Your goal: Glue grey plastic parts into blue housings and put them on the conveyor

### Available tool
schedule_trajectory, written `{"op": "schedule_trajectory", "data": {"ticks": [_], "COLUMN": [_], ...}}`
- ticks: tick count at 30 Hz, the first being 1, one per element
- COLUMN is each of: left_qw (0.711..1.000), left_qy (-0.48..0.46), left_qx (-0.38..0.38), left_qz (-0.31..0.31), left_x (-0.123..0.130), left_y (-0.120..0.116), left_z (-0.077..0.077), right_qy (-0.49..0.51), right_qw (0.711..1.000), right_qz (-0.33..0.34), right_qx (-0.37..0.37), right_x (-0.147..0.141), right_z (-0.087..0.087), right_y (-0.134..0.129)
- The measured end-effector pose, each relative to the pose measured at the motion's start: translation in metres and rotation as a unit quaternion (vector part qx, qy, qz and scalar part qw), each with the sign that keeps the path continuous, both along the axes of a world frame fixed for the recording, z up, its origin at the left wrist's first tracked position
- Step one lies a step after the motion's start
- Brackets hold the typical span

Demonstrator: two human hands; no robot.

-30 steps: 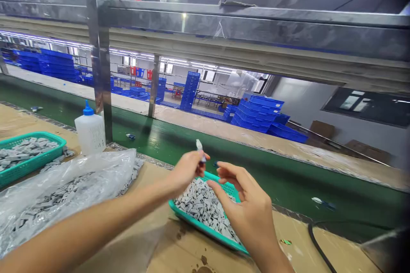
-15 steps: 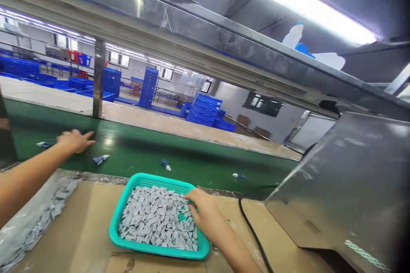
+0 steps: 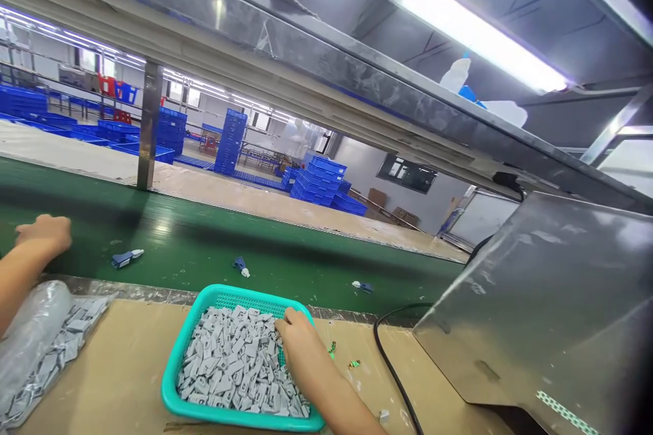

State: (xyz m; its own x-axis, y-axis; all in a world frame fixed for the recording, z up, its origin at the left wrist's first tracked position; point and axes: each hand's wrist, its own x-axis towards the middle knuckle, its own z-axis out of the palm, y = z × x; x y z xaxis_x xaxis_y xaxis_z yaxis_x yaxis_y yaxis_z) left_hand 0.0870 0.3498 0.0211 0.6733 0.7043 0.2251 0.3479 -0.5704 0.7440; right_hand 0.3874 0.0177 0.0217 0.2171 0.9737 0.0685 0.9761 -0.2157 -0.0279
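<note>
A teal basket [image 3: 171, 380] full of small grey parts [image 3: 229, 357] rests on the cardboard-covered bench. My right hand [image 3: 298, 340] reaches over the basket's right rim, its fingers bent down at the grey parts; whether they pinch one is hidden. Over the green belt [image 3: 188, 238] at the far left is my left hand [image 3: 45, 234], its fingers curled, their tips and anything in them not visible. Small blue and white pieces lie apart on the belt: one [image 3: 127, 258] right of my left hand, one [image 3: 241, 266] beyond the basket, one [image 3: 362, 286] farther right.
A clear plastic bag [image 3: 38, 340] with grey parts lies at the left. Right of the basket are small green bits [image 3: 354, 364], a black cable [image 3: 390, 360] and a large metal panel [image 3: 551, 306]. A metal post [image 3: 148, 126] rises behind the belt.
My left hand has moved left over the belt, its fingers now drawn in. The blue and white pieces have shifted left in view. My right hand remains at the basket, a little farther left in view.
</note>
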Motion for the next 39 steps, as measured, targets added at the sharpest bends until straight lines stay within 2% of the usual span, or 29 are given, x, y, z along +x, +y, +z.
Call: {"op": "schedule_trajectory", "data": {"ticks": [3,5,7,10,12,14,18,22,24,27,30,33,36,39], "left_qw": [0.989,0.977,0.970,0.959,0.950,0.941,0.929,0.927,0.932,0.942,0.951,0.959,0.969,0.981], "left_qy": [0.097,0.152,0.195,0.225,0.240,0.259,0.298,0.308,0.290,0.246,0.218,0.207,0.197,0.168], "left_qx": [0.052,0.087,0.121,0.171,0.194,0.208,0.213,0.211,0.216,0.227,0.219,0.191,0.146,0.096], "left_qz": [0.096,0.119,0.083,-0.013,-0.053,-0.067,-0.050,-0.016,-0.004,-0.001,-0.011,-0.013,-0.005,0.013], "left_x": [0.031,0.067,0.110,0.169,0.192,0.201,0.190,0.170,0.156,0.126,0.093,0.072,0.064,0.059], "left_y": [-0.004,-0.016,-0.037,-0.078,-0.102,-0.114,-0.108,-0.103,-0.111,-0.137,-0.170,-0.195,-0.203,-0.199], "left_z": [0.020,0.029,0.031,0.020,0.009,0.001,-0.005,-0.002,0.003,0.010,0.012,0.011,0.013,0.025], "right_qy": [0.064,0.110,0.158,0.227,0.274,0.326,0.424,0.480,0.517,0.564,0.552,0.534,0.525,0.509], "right_qw": [0.997,0.992,0.983,0.964,0.949,0.930,0.888,0.859,0.837,0.807,0.821,0.836,0.845,0.857], "right_qz": [0.013,0.028,0.043,0.047,0.037,0.023,-0.006,-0.005,0.011,0.029,0.010,0.006,0.031,0.050], "right_qx": [0.035,0.059,0.084,0.129,0.154,0.168,0.177,0.179,0.179,0.171,0.148,0.123,0.098,0.067], "right_x": [0.004,0.003,0.001,0.000,0.001,0.004,0.005,-0.002,-0.008,-0.018,-0.026,-0.035,-0.043,-0.050], "right_z": [-0.003,-0.003,0.000,0.009,0.014,0.017,0.017,0.021,0.023,0.023,0.021,0.023,0.025,0.023], "right_y": [-0.004,-0.007,-0.010,-0.015,-0.022,-0.031,-0.051,-0.069,-0.079,-0.091,-0.097,-0.098,-0.098,-0.099]}}
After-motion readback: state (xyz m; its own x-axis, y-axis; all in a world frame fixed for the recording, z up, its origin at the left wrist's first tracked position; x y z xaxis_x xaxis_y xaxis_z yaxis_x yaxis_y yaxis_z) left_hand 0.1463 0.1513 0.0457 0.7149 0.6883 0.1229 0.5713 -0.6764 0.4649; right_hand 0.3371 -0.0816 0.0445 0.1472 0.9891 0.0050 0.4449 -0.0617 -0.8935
